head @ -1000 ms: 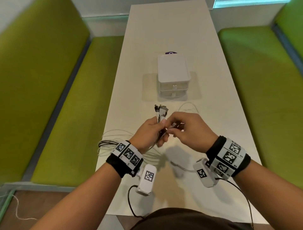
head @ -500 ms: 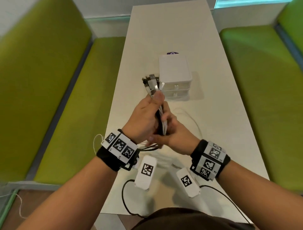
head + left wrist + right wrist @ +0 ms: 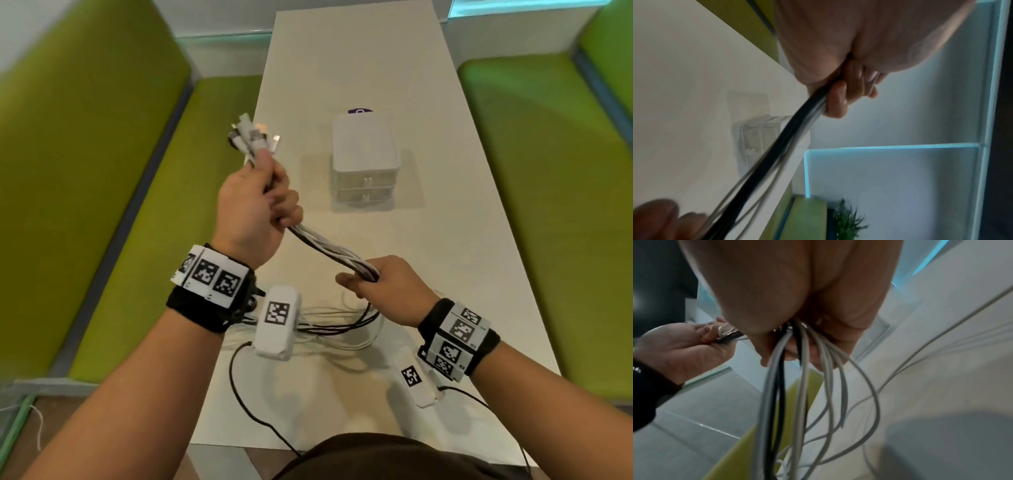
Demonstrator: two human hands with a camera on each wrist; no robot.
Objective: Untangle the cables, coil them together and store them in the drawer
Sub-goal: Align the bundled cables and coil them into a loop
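Both of my hands are gripping the cables (image 3: 329, 251), a bundle of white and black leads. I am curling my left hand (image 3: 253, 209) tightly round the bundle just below the plugs (image 3: 251, 137), which are fanning out above my thumb, to the left of the drawer unit (image 3: 364, 161). My right hand (image 3: 383, 291) is closing round the same bundle lower down, on the near side of the drawer unit, with the strands running taut between the two fists. Below that fist the loose lengths are hanging and trailing in loops across the white table (image 3: 445, 240), nearer to me than the drawer unit. Its two drawers are sitting closed, facing me. Green benches (image 3: 113, 205) are flanking the table on either side.
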